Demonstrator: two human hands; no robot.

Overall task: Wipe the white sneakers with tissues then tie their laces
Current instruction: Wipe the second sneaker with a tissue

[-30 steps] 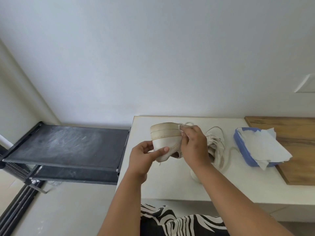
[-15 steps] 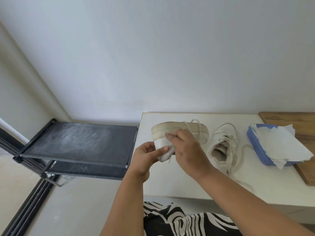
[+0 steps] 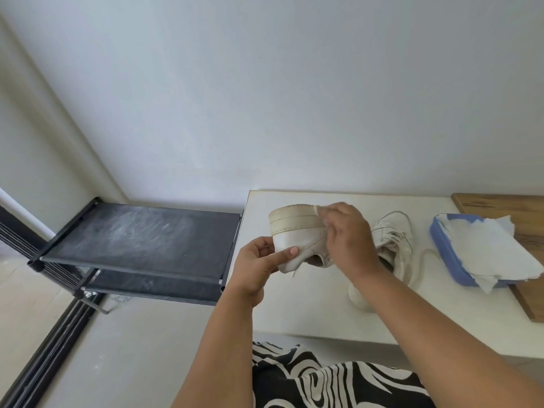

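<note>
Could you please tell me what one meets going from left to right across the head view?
Black rack → left hand → held sneaker → right hand → second sneaker → blue tissue box → wooden board.

A plain pale wall [image 3: 294, 98] backs a white table [image 3: 309, 313], with a dusty black shelf rack [image 3: 141, 234] beside it, over what seems a light floor [image 3: 123, 363].

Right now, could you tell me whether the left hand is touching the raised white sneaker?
Touching: in the head view, the left hand pinches the raised white sneaker at its heel end.
</note>
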